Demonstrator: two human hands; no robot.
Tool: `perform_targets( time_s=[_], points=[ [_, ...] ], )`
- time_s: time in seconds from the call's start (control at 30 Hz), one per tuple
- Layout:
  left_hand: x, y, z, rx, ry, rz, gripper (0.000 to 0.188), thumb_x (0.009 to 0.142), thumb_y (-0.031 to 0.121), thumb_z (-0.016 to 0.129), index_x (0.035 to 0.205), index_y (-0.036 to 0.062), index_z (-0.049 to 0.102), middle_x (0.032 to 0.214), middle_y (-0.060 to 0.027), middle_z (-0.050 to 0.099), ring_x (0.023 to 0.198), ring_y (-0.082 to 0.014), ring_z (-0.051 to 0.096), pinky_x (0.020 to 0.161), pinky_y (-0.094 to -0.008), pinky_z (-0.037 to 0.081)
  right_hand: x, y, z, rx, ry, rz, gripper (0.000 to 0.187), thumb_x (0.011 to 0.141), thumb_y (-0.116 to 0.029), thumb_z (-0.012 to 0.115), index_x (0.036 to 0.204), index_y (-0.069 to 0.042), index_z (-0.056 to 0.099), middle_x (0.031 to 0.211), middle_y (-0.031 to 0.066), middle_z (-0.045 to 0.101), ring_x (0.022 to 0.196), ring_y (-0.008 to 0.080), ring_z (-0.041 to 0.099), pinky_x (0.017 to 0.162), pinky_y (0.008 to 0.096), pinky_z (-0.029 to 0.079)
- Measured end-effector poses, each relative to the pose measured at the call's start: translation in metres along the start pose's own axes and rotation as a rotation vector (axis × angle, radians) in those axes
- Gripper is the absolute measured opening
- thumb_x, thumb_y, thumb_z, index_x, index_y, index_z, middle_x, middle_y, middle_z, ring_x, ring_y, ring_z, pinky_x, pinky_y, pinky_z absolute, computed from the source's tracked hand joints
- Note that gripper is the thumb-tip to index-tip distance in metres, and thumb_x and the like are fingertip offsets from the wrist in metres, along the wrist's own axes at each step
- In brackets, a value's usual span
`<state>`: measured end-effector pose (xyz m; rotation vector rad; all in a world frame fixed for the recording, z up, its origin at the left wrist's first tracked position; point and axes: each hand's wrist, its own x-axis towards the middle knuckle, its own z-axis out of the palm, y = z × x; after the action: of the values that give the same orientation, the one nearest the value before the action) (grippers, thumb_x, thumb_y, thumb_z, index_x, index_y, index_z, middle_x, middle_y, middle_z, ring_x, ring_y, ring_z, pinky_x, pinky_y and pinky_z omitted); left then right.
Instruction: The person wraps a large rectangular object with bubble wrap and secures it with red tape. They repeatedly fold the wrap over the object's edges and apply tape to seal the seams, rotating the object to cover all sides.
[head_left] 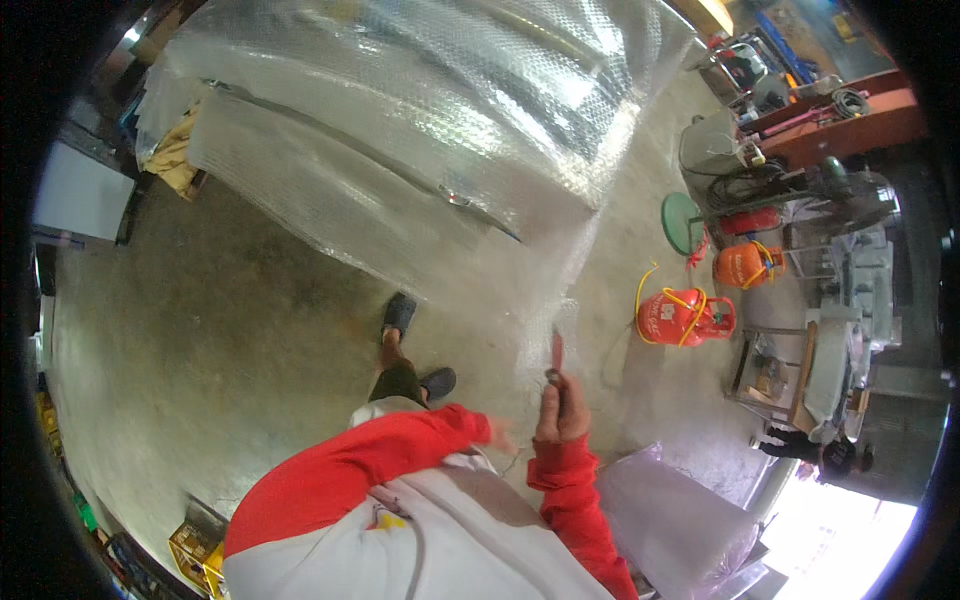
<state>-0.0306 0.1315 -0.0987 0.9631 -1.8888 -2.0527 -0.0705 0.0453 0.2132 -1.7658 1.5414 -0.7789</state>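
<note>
A large object stands before me under sheets of clear bubble wrap [400,130]. A long gap or overlapping edge runs slantwise across its near side. The wrap's near corner trails down toward my right hand [565,408], which is closed around a slim red tool [557,352], perhaps a knife. The tool points away from me, against or just over the wrap's loose end; contact cannot be made out. My left hand [502,436] is a blur beside the right wrist, in front of my body, and its fingers do not show clearly.
On the floor to the right stand a red gas cylinder [672,317] with a yellow hose and an orange one [742,265]. A roll of plastic wrap [680,520] lies close by my right arm. Farther right are a workbench frame [775,375] and a person [835,457].
</note>
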Motion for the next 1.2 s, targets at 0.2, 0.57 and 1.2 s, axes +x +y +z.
perform_targets(
  time_s=[0.2, 0.57, 1.2],
  points=[
    [-0.045, -0.089, -0.190, -1.504, 0.865, -0.023, 0.077, 0.085, 0.053, 0.059, 0.141, 0.0077, 0.033, 0.145, -0.0047, 0.038, 0.130, -0.0202, 0.039, 0.102, -0.0450, 0.036, 0.061, -0.028, 0.114, 0.388, -0.188, -0.041, 0.019, 0.095, -0.015, 0.051, 0.107, -0.002, 0.054, 0.081, 0.0103, 0.060, 0.070, 0.0192, 0.058, 0.066, 0.0313, 0.047],
    [-0.037, -0.070, -0.204, -0.983, 0.902, -0.445, 0.057, 0.071, 0.044, 0.075, 0.115, 0.0104, 0.058, 0.096, -0.0121, 0.067, 0.082, -0.0270, 0.063, 0.069, -0.0450, 0.053, 0.142, 0.133, 0.147, -0.307, 0.055, -0.173, 0.014, 0.093, -0.010, 0.047, 0.100, 0.002, 0.049, 0.088, 0.0235, 0.056, 0.080, 0.0412, 0.055, 0.071, 0.0450, 0.046],
    [-0.076, -0.018, -0.159, -0.449, 0.566, -0.165, 0.046, 0.092, 0.047, 0.042, 0.071, 0.0086, 0.055, 0.054, -0.0035, 0.046, 0.045, -0.0211, 0.046, 0.046, -0.0387, 0.040, 0.202, 0.115, 0.187, -0.926, -0.400, 0.624, 0.024, 0.087, -0.021, 0.056, 0.107, -0.008, 0.052, 0.092, 0.0161, 0.066, 0.087, 0.0337, 0.066, 0.071, 0.0454, 0.054]
  ],
)
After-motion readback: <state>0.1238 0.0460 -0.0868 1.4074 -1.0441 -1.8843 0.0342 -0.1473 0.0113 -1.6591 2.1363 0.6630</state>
